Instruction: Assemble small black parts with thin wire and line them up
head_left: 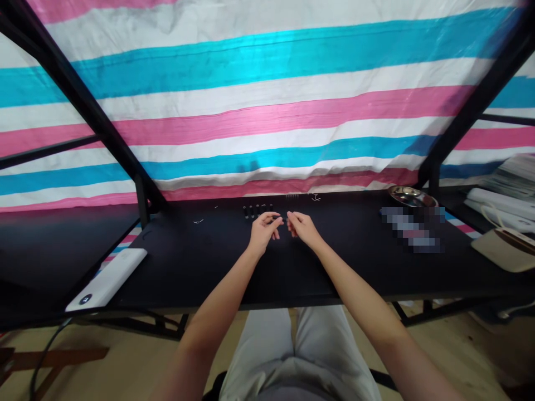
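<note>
Small dark piece, one: located between the fingertips of both hands, above the table; shape and material too small for us to tell. We judge it light and easily dropped, perhaps stiff, best taken at its ends between thumb and forefinger, with little force.

Left hand, one: fingers curled, thumb and forefinger brought together in what we read as a pinch at the piece's near end.

Right hand, one: thumb and fingers drawn together at the other end, also pinching, as far as we can see.

Dark pieces with pale tops, several: we find them in a row just beyond the left hand.

Thin small pieces, a row: near the table's far edge, past the hands.

White scraps, a few: scattered beyond the right hand; a further pale strand lies well to the left.

Black table, one: beneath all the above.

Long white case, one: at the table's left end.

Shiny metal dish, one: far right.

Pale pouch, one: right end.

Striped sheet, one: we note it hanging behind.
</note>
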Demonstrator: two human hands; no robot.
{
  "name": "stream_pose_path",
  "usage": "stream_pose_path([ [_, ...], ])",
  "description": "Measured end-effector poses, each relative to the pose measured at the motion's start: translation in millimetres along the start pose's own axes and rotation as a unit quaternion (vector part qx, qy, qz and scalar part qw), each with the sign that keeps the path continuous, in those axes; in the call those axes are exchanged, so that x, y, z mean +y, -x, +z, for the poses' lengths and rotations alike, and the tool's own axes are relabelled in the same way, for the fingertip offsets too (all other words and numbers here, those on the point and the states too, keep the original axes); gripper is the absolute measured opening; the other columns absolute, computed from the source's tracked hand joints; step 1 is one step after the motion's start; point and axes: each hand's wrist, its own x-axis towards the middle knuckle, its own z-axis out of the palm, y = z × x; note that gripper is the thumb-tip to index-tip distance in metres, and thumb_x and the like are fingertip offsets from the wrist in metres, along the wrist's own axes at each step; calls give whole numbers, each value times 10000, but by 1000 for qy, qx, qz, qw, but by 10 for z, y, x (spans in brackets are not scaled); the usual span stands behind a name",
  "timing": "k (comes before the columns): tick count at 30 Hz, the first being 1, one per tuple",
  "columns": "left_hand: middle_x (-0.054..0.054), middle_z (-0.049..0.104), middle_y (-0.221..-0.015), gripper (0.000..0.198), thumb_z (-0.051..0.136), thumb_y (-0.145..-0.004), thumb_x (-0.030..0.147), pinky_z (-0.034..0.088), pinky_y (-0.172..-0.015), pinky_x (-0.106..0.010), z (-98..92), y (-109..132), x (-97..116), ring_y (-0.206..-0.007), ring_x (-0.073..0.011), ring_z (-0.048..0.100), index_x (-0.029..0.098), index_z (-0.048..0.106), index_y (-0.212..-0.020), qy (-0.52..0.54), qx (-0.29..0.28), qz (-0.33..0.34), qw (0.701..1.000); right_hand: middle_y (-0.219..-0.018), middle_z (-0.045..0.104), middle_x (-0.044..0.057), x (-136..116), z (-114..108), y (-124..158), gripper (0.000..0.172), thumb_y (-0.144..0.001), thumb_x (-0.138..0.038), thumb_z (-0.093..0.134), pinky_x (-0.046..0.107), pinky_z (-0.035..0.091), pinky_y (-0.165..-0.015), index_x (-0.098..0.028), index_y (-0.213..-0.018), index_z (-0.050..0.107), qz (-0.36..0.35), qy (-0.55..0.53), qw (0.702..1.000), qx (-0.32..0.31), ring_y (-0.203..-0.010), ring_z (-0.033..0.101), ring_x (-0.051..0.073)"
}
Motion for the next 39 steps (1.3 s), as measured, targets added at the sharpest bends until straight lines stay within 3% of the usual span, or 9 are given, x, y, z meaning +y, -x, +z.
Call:
stream_pose_path([
  [4,-8,614,-738,399,682,-658,400,330,-346,-179,-42,-43,-41,-359,-43,484,140,569,-939,11,46,18,999,-775,618,26,16,4,-9,361,-803,-519,477,209,406,-416,-179,-868,578,-24,-3,998,-52,-521,549,101],
  [7,7,589,-723,378,683,-659,392,327,-347,-175,-51,-58,-66,-361,-35,476,143,582,-925,0,54,29,998,-882,616,44,47,4,-14,298,-812,-419,518,235,461,-525,-197,-1000,584,-98,59,993,-37,-639,576,116],
  [12,27,552,-671,362,693,-646,390,316,-337,-172,-26,-50,-66,-354,-29,455,144,603,-895,-14,54,20,998,-961,584,66,77,-15,-3,192,-849,-307,490,273,476,-676,-198,-952,610,-213,199,956,-14,-784,569,142],
  [16,25,546,-686,359,689,-652,393,312,-337,-168,-31,-53,-72,-359,-26,454,146,602,-897,-17,66,26,997,-973,576,72,88,-73,0,171,-851,-265,493,312,456,-783,-203,-946,620,-232,300,925,-14,-910,547,180],
  [19,21,548,-710,352,684,-658,388,308,-335,-169,-47,-58,-80,-359,-25,452,148,600,-901,-22,73,30,997,-913,570,78,105,-135,-19,138,-828,-241,525,339,445,-777,-192,-882,642,-210,366,906,-9,-868,533,196],
  [21,22,548,-699,345,680,-660,385,303,-333,-169,-52,-57,-82,-355,-24,446,147,602,-898,-31,73,24,997,-848,559,67,108,-159,-35,138,-824,-246,530,331,445,-744,-187,-868,647,-195,354,915,12,-805,528,185],
  [27,30,538,-667,349,684,-650,376,311,-329,-170,-48,-43,-93,-352,-27,438,141,607,-896,-63,37,-5,997,-769,553,25,48,-71,-47,220,-823,-359,527,264,437,-626,-191,-916,634,-171,137,975,40,-687,531,136],
  [33,27,554,-656,355,684,-647,370,317,-340,-167,-41,-40,-99,-359,-29,444,142,593,-904,-44,16,-23,999,-797,587,34,41,-6,-27,242,-815,-381,524,270,434,-641,-194,-913,641,-142,104,984,11,-719,550,142],
  [39,7,575,-716,301,583,-736,409,318,-338,-173,-32,-21,-56,-358,-42,475,151,545,-885,1,-6,-49,999,-850,631,41,68,21,-18,239,-804,-364,536,272,436,-670,-182,-927,632,-118,92,989,2,-720,560,135],
])
